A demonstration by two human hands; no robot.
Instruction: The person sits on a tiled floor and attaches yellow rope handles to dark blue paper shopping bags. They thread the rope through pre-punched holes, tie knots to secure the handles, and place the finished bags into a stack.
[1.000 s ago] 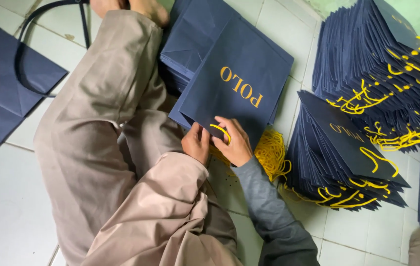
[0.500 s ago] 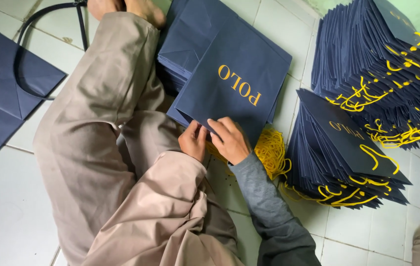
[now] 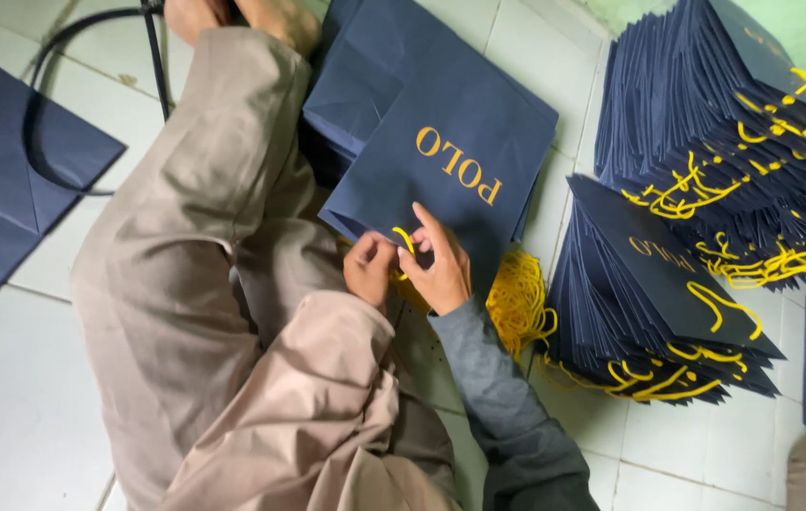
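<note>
A flat navy paper bag [image 3: 450, 161] with gold lettering lies on the floor in front of my folded legs. At its near edge, my left hand [image 3: 370, 270] and my right hand [image 3: 441, 265] are close together, both pinching a short yellow cord [image 3: 405, 241] against the bag's edge. The right index finger is stretched out over the paper. A grey sleeve covers my right forearm. A loose bundle of yellow cords [image 3: 516, 303] sits just right of my right hand.
More navy bags lie under the top one [image 3: 365, 66]. Fanned stacks of navy bags with yellow cord handles stand at the right [image 3: 658, 293] and upper right [image 3: 734, 142]. Another navy bag [image 3: 6, 189] and a black strap [image 3: 72, 95] lie at the left on white tiles.
My hands stayed at the bag's near edge. The yellow cord, hidden under my fingers half a second ago, shows again between them, and my right index finger has straightened.
</note>
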